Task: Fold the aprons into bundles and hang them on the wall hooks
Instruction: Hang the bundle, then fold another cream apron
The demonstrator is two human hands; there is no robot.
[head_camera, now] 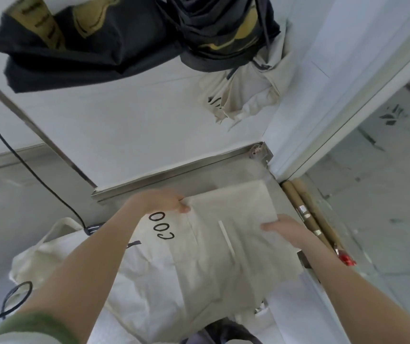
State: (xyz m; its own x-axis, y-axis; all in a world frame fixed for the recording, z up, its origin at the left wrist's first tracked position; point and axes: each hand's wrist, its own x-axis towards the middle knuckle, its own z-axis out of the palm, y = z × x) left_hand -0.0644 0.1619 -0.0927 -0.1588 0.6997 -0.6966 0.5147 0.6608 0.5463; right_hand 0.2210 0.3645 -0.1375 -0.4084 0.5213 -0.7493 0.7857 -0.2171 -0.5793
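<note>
A cream apron (214, 247) with black letters "COO" is spread out in front of me, partly folded, its far part doubled over. My left hand (166, 201) pinches the folded edge at the far left, thumb on top. My right hand (285, 229) grips the right edge of the fold. On the wall above hang two dark bundled aprons (80, 43) (223, 33) with gold print, and a cream bundle (246, 93) below the right one. The hooks are hidden by the cloth.
A cream tote bag (40, 256) lies at the lower left beside a black cable (38, 175). Two cardboard tubes (308, 214) lean at the white door frame (347, 95) on the right. A metal skirting strip (174, 175) runs along the wall's foot.
</note>
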